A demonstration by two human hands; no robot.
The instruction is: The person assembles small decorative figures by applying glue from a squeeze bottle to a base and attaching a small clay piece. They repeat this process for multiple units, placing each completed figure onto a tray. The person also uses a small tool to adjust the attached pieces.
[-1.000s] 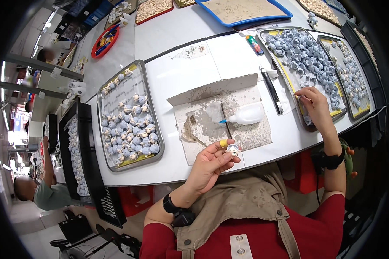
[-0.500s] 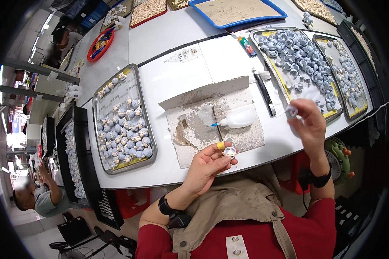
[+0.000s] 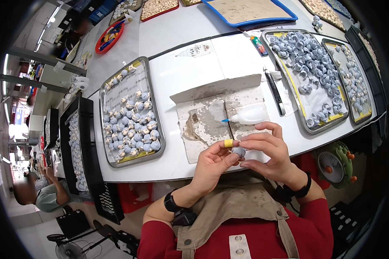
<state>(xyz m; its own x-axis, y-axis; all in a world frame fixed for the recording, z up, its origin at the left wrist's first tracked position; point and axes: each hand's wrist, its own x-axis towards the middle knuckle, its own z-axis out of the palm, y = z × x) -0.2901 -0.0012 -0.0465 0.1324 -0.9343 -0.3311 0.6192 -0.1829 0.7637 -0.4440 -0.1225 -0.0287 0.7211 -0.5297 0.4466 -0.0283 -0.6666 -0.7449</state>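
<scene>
Between my two hands, in front of a stained cardboard sheet, is a small round blue-grey figurine piece (image 3: 239, 152). My left hand (image 3: 212, 166), with yellow tape round one finger, pinches it from the left. The thumb and fingers of my right hand (image 3: 270, 151) close on it from the right and partly cover it. Beyond them, a white squeeze bottle (image 3: 250, 115) with a blue tip lies on the cardboard (image 3: 194, 149). The right-hand metal tray (image 3: 301, 113) bears many curved blue-grey shells (image 3: 307, 60).
At left, a metal tray (image 3: 159, 108) bears rows of blue-and-cream pieces. A black pen-like tool (image 3: 274, 91) lies right of the cardboard. Farther back are a red basket (image 3: 110, 38) and a blue-rimmed tray (image 3: 246, 25). A green fan (image 3: 333, 164) stands below the table's right side.
My right hand has moved left from beside the shell tray, bringing a blue-grey shell to the small pale piece in my left hand. The whole view has shifted slightly.
</scene>
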